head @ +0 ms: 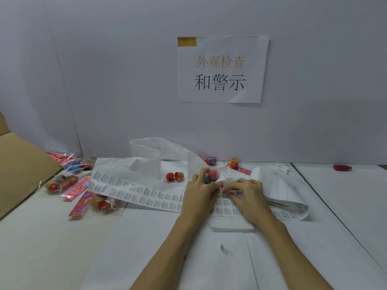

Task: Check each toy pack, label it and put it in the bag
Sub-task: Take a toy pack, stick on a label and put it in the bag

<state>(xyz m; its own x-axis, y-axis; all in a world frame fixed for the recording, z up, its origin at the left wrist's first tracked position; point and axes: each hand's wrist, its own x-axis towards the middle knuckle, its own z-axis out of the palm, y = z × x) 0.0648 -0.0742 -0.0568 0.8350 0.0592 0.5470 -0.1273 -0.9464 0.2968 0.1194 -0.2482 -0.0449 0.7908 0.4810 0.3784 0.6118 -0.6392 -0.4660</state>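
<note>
My left hand (200, 186) grips a clear toy pack (212, 174) with red and blue toys inside, just above the label sheet (134, 193). My right hand (244, 191) rests beside it, fingertips curled down on a row of small printed labels; whether it pinches one is hard to tell. A translucent white plastic bag (159, 155) lies open behind the sheet. Several toy packs with pink header cards lie at the left: one near the wall (76, 164), one in the middle (62, 183), one nearest me (102, 203).
A brown cardboard flap (23, 172) borders the left edge. Loose red toys sit near the bag (175, 176) and by the wall (211, 160) (235, 163). A red object (342, 167) lies far right. A peeled backing sheet (278, 185) curls at right. A paper sign (222, 69) hangs on the wall.
</note>
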